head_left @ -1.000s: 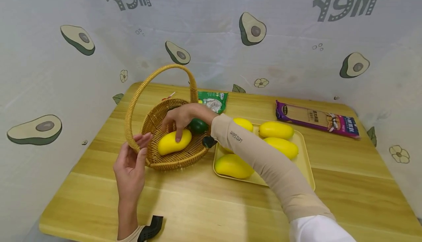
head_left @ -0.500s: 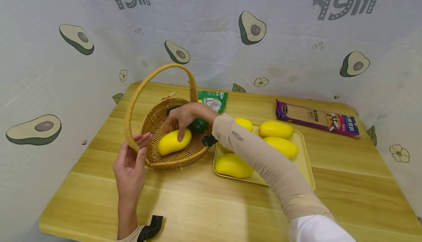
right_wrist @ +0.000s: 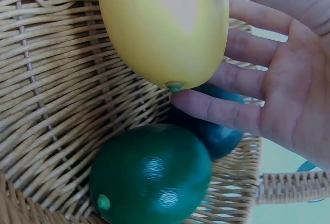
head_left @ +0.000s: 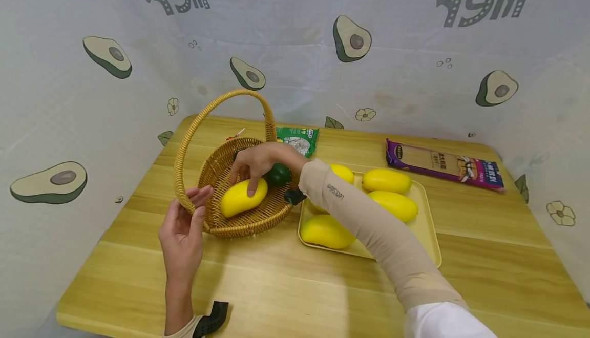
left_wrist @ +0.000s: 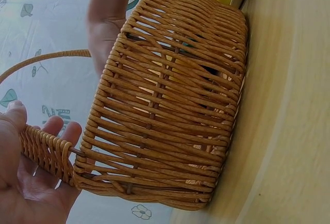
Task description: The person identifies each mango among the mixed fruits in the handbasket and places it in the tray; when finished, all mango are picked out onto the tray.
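Note:
A wicker basket (head_left: 251, 230) with a tall arched handle (head_left: 203, 118) stands on the left of the table. My left hand (head_left: 182, 235) holds the foot of that handle; in the left wrist view the thumb is on one side and the fingers behind it. Inside the basket, my right hand (head_left: 258, 161) grips a yellow mango (head_left: 241, 199) from above, thumb on the near side. The right wrist view shows the fingers on the far side of the mango (right_wrist: 165, 33). Below it lies a glossy dark green fruit (right_wrist: 149, 172), with another dark fruit (right_wrist: 221, 136) partly hidden behind.
Right of the basket, a yellow tray (head_left: 428, 225) bears several mangoes (head_left: 387, 181), partly covered by my right forearm. A green packet (head_left: 299, 141) lies behind the basket. A purple pasta pack (head_left: 442, 165) lies at the back right.
My right hand's fingers have shifted very slightly to the right on the mango. The left hand, basket and tray stay in place.

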Tool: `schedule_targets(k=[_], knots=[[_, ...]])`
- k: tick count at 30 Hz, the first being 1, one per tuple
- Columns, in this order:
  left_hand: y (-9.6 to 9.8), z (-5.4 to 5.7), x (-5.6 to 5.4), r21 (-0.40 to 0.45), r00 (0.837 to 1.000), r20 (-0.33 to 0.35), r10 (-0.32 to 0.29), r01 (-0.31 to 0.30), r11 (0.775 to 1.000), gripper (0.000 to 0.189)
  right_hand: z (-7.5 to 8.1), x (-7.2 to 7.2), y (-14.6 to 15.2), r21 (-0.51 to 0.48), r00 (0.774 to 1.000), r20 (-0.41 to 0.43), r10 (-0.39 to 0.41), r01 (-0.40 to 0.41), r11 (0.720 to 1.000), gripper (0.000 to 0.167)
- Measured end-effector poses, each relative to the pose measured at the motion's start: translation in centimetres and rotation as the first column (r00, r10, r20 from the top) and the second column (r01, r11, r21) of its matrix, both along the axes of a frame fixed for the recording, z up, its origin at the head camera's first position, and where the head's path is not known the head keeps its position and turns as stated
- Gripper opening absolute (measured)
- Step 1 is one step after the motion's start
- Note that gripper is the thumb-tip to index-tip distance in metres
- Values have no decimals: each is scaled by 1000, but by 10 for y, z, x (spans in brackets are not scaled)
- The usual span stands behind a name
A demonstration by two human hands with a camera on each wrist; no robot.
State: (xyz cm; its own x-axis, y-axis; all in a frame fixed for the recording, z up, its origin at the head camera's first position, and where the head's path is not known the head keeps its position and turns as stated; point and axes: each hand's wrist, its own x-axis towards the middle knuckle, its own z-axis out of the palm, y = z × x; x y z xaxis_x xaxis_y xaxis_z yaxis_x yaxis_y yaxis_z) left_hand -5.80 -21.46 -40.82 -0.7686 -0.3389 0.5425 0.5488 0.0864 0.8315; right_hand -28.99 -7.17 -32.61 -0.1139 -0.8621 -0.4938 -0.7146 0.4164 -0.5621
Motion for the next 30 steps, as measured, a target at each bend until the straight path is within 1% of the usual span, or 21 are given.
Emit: schedule_targets(k=[5, 9, 14, 17, 20, 23, 26, 30], knots=[[2, 1, 0, 12, 1000, 15, 2, -3, 1000, 34, 14, 5, 7, -39, 1000, -16, 10, -10, 999, 63], [3, 0, 0, 10, 1000, 10, -3, 3, 1000, 34, 27, 10, 16, -80, 1000, -19, 10, -12, 997, 62], [3, 0, 0, -6, 1000, -4, -10, 10, 1000, 33, 46, 19, 36, -127, 1000, -21, -12, 9, 992, 61], [4, -1, -1, -10, 1000, -24, -17, 17, 1000, 33, 53, 24, 52, -175, 999, -51, -12, 3, 985, 58], [4, -1, -1, -8, 999, -42, -24, 24, 1000, 33, 57, 29, 72, -242, 997, -76, -13, -6, 970, 55], [3, -2, -1, -11, 999, -40, -26, 25, 1000, 33, 59, 36, 96, -299, 996, -87, -32, 4, 954, 54], [3, -2, -1, -10, 999, -39, -24, 24, 1000, 34, 59, 43, 122, -334, 994, -91, -67, 33, 942, 55], [1, 0, 1, -5, 999, -39, -25, 25, 1000, 34, 58, 55, 156, -370, 987, -77, -144, 105, 923, 55]])
